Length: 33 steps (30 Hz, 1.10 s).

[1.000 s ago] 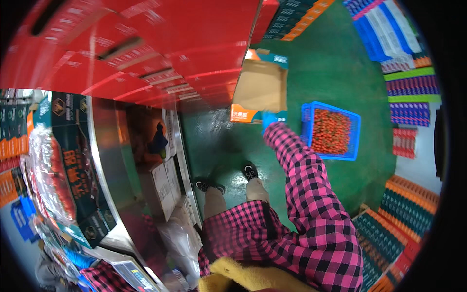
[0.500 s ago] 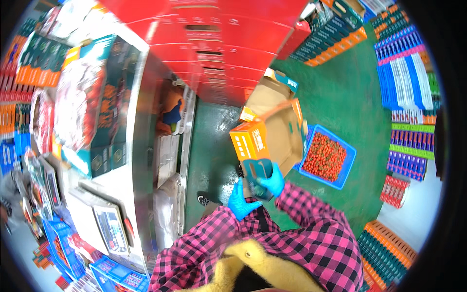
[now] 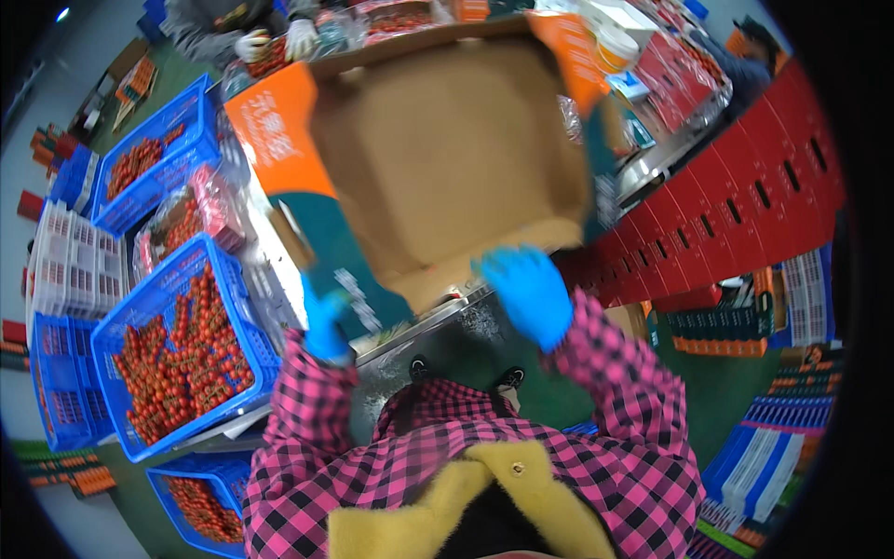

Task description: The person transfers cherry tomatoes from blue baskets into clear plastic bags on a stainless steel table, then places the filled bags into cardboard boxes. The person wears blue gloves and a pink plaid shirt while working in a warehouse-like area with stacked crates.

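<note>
A large open cardboard box [image 3: 447, 149], brown inside with orange and teal printed flaps, is held up in front of me over the steel table edge. My left hand [image 3: 324, 326], in a blue glove, grips the box's teal lower-left side. My right hand [image 3: 529, 291], also blue-gloved, holds the box's lower front flap. Both sleeves are pink and black plaid.
Blue crates of small red tomatoes [image 3: 182, 349] stand at my left, with another crate [image 3: 149, 168] behind and one below [image 3: 200, 503]. White crates [image 3: 70, 265] sit far left. Red lockers [image 3: 745, 205] run along the right. Another person's gloved hands [image 3: 275, 42] work at the table's far side.
The view has swung from the green floor up to the table. The folded box that both hands lifted from the floor is now opened out and held over the table.
</note>
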Motion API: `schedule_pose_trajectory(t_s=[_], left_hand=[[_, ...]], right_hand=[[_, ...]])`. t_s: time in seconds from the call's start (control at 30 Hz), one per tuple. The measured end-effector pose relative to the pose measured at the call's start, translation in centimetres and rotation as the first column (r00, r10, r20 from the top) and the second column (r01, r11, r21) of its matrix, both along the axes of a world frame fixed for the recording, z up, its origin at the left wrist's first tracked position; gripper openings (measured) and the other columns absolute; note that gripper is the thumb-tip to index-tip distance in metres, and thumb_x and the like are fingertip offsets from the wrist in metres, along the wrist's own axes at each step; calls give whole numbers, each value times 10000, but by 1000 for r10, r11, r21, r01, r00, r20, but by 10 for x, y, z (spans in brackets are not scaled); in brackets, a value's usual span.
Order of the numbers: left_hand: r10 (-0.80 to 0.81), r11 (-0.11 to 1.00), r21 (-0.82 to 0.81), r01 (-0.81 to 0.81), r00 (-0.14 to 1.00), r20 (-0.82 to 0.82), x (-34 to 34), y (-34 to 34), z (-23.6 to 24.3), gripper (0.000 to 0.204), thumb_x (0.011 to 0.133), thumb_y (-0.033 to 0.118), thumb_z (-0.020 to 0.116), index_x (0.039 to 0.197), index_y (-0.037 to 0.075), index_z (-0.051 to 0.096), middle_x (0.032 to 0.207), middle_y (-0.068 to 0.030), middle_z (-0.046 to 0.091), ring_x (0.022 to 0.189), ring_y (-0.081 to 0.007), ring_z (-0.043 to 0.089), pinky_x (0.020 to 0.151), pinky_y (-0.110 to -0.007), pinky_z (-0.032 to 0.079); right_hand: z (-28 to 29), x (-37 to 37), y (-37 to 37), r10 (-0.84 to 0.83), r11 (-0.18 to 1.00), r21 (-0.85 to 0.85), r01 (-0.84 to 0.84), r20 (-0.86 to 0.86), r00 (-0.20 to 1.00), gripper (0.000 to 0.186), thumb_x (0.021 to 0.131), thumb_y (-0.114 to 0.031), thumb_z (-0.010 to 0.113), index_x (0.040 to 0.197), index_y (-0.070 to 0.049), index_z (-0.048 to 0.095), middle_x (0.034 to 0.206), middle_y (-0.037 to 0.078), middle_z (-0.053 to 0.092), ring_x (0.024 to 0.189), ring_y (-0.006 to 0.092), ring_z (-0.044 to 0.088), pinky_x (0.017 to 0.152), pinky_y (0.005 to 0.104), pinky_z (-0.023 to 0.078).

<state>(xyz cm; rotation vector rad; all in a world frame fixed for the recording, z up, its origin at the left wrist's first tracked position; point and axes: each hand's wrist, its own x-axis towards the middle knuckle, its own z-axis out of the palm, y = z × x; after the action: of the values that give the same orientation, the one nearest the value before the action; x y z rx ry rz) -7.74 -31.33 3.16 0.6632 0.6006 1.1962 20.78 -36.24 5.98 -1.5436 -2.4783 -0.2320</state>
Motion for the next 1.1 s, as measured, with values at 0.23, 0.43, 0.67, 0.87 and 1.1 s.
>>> schedule_pose_trajectory(t_s=[0.23, 0.43, 0.67, 0.87, 1.1], left_hand=[[204, 974, -98, -206, 979, -27, -111, 130, -61, 460, 741, 112, 564, 1182, 80, 438, 952, -80, 562, 813, -202, 581, 697, -324, 516], [145, 972, -180, -153, 988, -57, -113, 146, -102, 392, 782, 186, 571, 1152, 115, 464, 919, -34, 554, 780, -164, 556, 693, -288, 487], [710, 689, 442, -574, 412, -571, -93, 73, -42, 593, 781, 68, 569, 1303, -3, 296, 1316, -137, 342, 1216, -220, 314, 1013, -323, 234], [936, 310, 816, -488, 7, -352, -12, -119, -114, 415, 840, 258, 487, 1127, -39, 457, 954, -225, 546, 821, -290, 533, 685, -363, 455], [631, 411, 557, -722, -216, -745, 2, -204, -165, 327, 833, 161, 471, 1090, -40, 473, 870, -178, 562, 780, -253, 539, 712, -329, 442]], right_hand=[[-66, -90, 179, 255, 948, -177, -264, -70, 964, 264, 732, -69, 489, 965, -144, 591, 857, 105, 572, 823, 304, 562, 699, 392, 463], [-72, -93, 189, 135, 931, -342, -127, 0, 991, 305, 722, -33, 493, 959, -182, 616, 897, 110, 581, 866, 301, 568, 725, 400, 467], [-136, -133, 40, 648, 541, -247, -804, -487, 585, 209, 765, -169, 530, 939, -54, 540, 837, 123, 569, 751, 256, 559, 670, 366, 467], [-309, -135, -116, 135, 149, -498, -854, -845, 517, 281, 823, -201, 498, 1081, -106, 557, 977, 109, 568, 929, 254, 534, 824, 341, 429], [-359, -68, -120, -32, 178, -801, -572, -585, 810, 273, 823, -204, 502, 1070, -101, 552, 946, 113, 565, 897, 262, 536, 798, 342, 433]])
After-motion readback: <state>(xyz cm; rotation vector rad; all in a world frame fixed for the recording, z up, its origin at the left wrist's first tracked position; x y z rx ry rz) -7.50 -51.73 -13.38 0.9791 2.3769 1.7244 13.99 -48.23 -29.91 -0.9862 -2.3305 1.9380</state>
